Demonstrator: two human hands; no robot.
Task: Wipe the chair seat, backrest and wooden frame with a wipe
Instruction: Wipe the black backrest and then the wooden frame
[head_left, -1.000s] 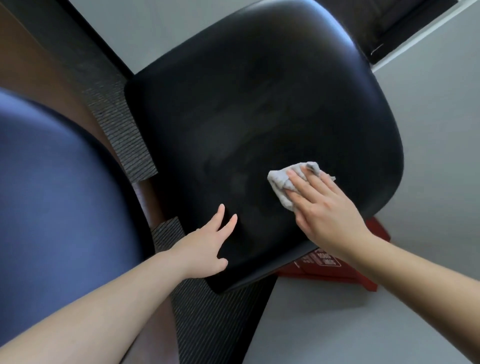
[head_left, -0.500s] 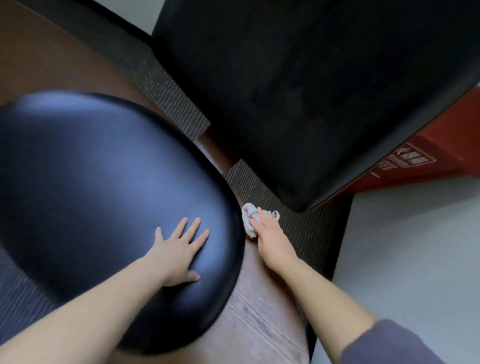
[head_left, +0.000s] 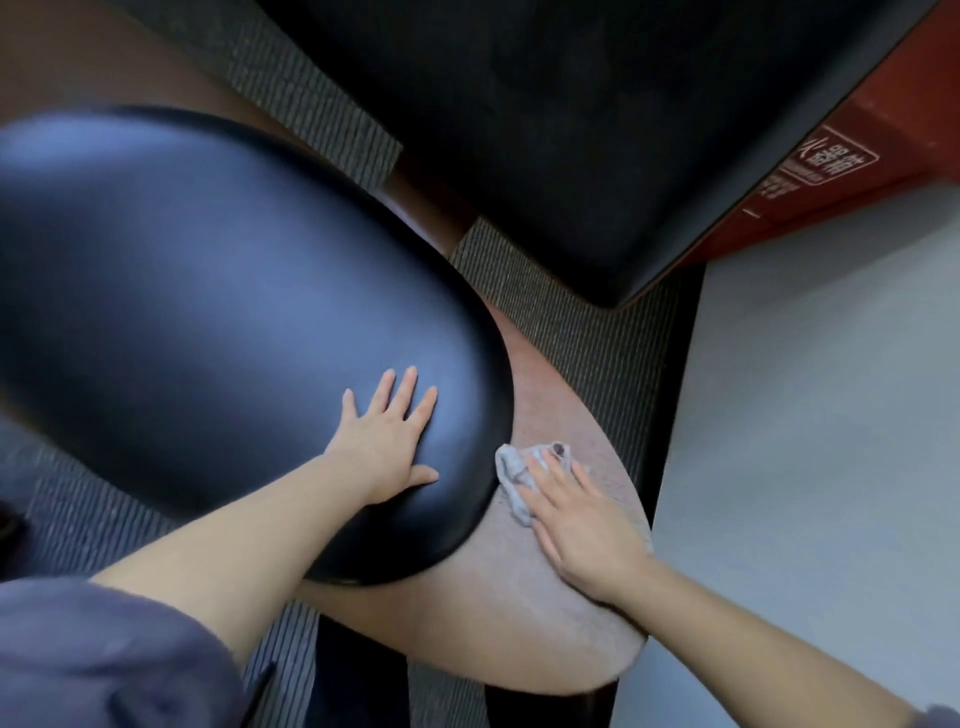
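A black padded chair cushion (head_left: 208, 312) fills the left of the head view, above a curved brown wooden frame (head_left: 519, 623). My left hand (head_left: 387, 436) lies flat on the cushion's right part with straight, spread fingers. My right hand (head_left: 576, 519) presses a crumpled grey wipe (head_left: 514, 478) onto the wooden frame, just right of the cushion's edge, with fingers laid straight over it. A second black padded cushion (head_left: 545, 130) spans the top of the view.
A red box with white printed lettering (head_left: 831, 171) sits at the upper right, beside the upper black cushion. Striped grey carpet (head_left: 597, 338) shows between the cushions. A pale grey floor (head_left: 805, 415) lies to the right.
My right hand moved the wipe off the upper black cushion onto the wooden frame, then slid it nearer along the frame. My left hand shifted onto the near cushion and stays flat.
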